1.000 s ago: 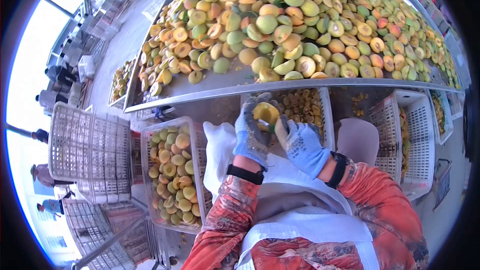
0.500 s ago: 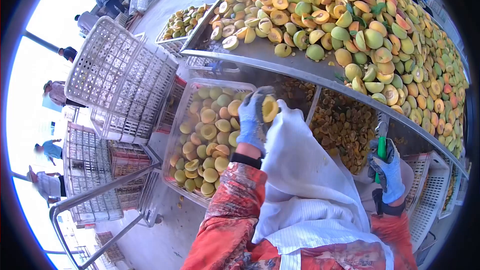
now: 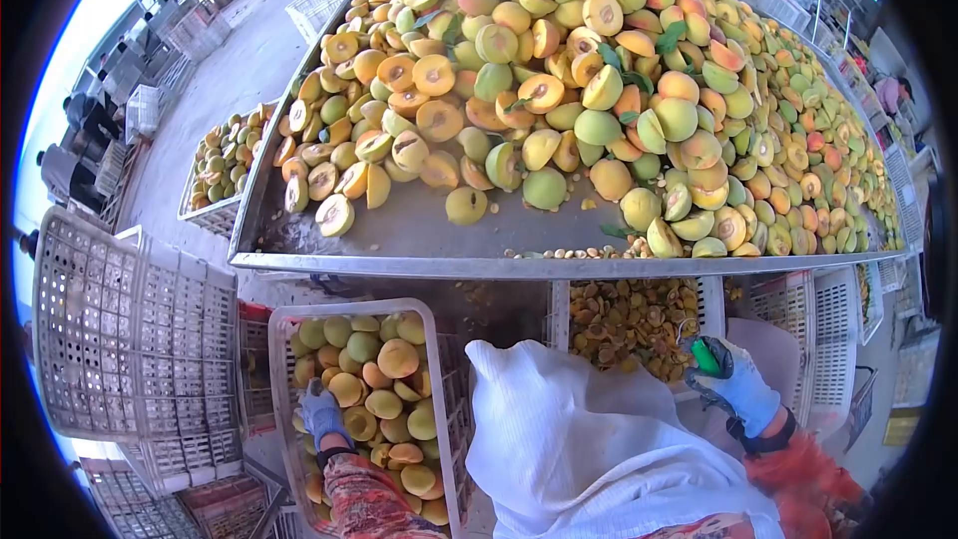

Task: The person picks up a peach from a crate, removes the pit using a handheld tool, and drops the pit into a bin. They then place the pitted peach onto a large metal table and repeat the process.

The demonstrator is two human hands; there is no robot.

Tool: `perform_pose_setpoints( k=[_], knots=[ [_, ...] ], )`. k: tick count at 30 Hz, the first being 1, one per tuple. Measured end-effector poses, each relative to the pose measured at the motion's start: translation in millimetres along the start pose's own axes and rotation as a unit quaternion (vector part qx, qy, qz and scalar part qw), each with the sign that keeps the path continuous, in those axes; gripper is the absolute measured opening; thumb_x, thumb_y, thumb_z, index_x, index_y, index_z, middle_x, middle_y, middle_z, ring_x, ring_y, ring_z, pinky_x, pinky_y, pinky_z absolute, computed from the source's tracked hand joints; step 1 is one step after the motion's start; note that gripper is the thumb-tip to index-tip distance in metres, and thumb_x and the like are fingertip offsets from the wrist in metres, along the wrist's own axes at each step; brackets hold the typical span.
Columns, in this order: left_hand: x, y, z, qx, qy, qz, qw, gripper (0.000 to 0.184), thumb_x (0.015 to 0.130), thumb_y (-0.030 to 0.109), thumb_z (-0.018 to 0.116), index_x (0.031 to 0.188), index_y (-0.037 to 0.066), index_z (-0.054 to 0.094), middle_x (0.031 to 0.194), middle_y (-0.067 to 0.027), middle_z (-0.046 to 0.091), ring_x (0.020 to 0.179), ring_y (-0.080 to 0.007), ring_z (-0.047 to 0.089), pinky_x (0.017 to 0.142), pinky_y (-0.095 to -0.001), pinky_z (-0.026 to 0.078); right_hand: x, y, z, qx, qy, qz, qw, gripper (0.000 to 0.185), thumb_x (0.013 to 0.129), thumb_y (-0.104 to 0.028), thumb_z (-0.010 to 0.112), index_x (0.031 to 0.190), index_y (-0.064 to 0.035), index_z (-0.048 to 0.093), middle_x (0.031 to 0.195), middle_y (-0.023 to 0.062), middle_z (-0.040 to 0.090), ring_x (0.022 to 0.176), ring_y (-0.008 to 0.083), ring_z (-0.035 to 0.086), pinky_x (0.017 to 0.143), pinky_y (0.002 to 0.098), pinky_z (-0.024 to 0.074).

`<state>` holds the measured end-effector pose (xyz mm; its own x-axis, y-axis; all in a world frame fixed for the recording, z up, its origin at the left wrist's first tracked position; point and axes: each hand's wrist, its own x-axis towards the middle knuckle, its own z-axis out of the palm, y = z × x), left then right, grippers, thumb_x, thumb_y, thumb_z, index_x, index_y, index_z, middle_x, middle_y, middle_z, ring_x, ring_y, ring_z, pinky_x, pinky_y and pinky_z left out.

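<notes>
Stacked crates (image 3: pixel 130 329) stand at left beside a near crate (image 3: pixel 344 308) of fruit (image 3: pixel 384 403), where my gloved left hand (image 3: pixel 324 413) reaches in against the pile; whether its fingers are spread or pinching, I cannot tell. Across the far side, a metal table (image 3: pixel 399 225) bears heaped halves (image 3: pixel 540 93). My white apron (image 3: pixel 569 439) lies at near centre, below a basket (image 3: pixel 712 304) of scraps (image 3: pixel 629 319). At near right, my right hand (image 3: pixel 741 391) has its fingers curled around a green handle (image 3: pixel 707 357).

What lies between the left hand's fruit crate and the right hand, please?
Mainly the white apron lies between crate and right hand, in the head view.
</notes>
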<state>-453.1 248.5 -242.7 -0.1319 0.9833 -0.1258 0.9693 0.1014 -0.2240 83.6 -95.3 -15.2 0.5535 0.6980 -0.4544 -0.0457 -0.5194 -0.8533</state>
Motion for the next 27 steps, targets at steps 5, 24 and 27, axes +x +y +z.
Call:
perform_pose_setpoints(
  k=[5,24,27],
  knots=[
    [-32,122,-154,-0.613,0.145,0.081,0.773,0.036,0.082,-0.003,0.055,0.118,-0.001,0.053,0.115,-0.0131,0.058,0.103,-0.0210,0.057,0.088,-0.0316,0.047,-1,4,-3,-0.122,0.018,-0.043,0.991,0.043,0.074,-0.004,0.068,0.114,-0.0036,0.052,0.094,0.0042,0.059,0.067,0.0086,0.054,0.054,0.0246,0.0480],
    [-77,460,-306,-0.146,0.100,0.355,0.918,0.057,0.076,0.022,0.062,0.128,0.011,0.042,0.112,-0.0190,0.053,0.098,-0.0335,0.058,0.082,-0.0416,0.048,-25,-6,-92,-0.137,-0.139,-0.155,0.969,0.043,0.079,-0.031,0.064,0.115,-0.0093,0.053,0.098,0.0123,0.062,0.090,0.0290,0.061,0.078,0.0352,0.0481],
    [-94,442,-301,-0.109,0.081,0.374,0.917,0.048,0.079,0.022,0.058,0.124,0.014,0.046,0.105,-0.0178,0.059,0.100,-0.0341,0.057,0.083,-0.0430,0.047,-36,21,-88,-0.170,-0.111,-0.231,0.952,0.043,0.081,-0.033,0.061,0.117,-0.0096,0.053,0.101,0.0125,0.062,0.092,0.0296,0.060,0.081,0.0353,0.0469]
  ],
)
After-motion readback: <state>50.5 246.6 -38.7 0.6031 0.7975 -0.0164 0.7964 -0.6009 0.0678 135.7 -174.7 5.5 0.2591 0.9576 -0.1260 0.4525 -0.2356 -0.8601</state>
